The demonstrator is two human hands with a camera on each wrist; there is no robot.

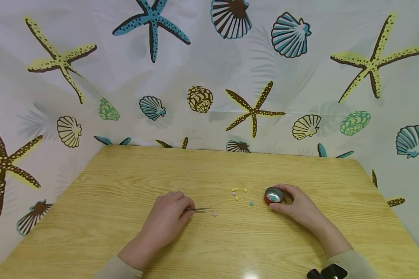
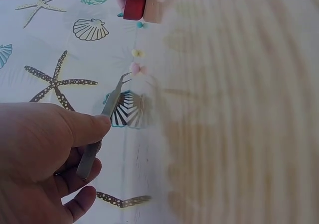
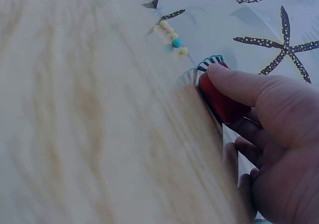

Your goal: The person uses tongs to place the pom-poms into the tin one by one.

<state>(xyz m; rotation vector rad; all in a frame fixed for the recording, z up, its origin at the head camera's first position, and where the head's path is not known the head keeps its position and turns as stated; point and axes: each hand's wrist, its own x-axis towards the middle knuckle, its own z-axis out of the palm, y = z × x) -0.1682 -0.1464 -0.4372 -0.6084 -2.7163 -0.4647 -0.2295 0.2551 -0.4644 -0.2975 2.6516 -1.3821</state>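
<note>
My left hand [image 1: 169, 217] pinches a pair of metal tweezers [image 2: 110, 109] between thumb and fingers. The tips point right, slightly parted, close to a pink bead [image 1: 215, 214]; nothing shows between them. On the right, my right hand [image 1: 298, 205] grips a small round tin [image 1: 268, 201], red outside and silver inside. The tin stands on the table with its mouth up, thumb on one side and fingers round the other. A blue piece [image 1: 273, 198] lies inside it. Between the hands are a blue bead [image 1: 251, 203], another pink bead [image 1: 234, 193] and several yellow beads [image 1: 245, 190].
The wooden table [image 1: 132, 170] stretches beneath both hands. Behind it and along its sides hangs a white cloth [image 1: 195, 128] printed with starfish and shells. A black device [image 1: 329, 272] sits at the right sleeve.
</note>
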